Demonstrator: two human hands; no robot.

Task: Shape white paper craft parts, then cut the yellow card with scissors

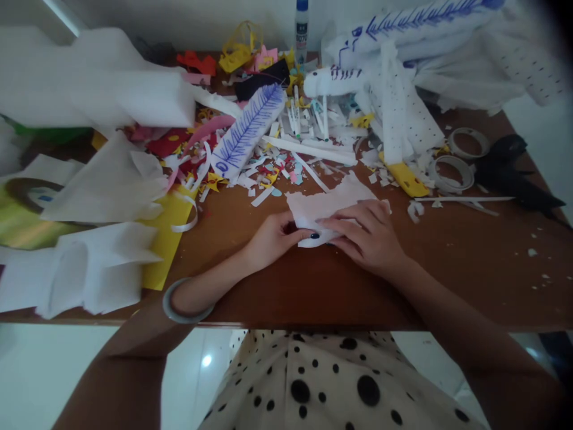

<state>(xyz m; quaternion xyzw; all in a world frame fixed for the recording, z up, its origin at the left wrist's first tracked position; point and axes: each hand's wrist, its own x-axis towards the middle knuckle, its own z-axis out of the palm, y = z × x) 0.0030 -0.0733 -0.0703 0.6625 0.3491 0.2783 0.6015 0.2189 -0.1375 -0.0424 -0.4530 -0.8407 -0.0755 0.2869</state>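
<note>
Brown wooden table (470, 263), pale floor (67, 370)

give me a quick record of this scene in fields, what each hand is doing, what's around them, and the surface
surface: brown wooden table
left hand: fingertips on the near edge of the white paper piece
right hand: lies flat on the same paper, pressing it to the table
beyond the hands: heap of coloured paper scraps, white feather shape with blue lines, glue bottle
to the right: tape rolls, black scissors
to the left: yellow sheet, loose white sheets
</note>
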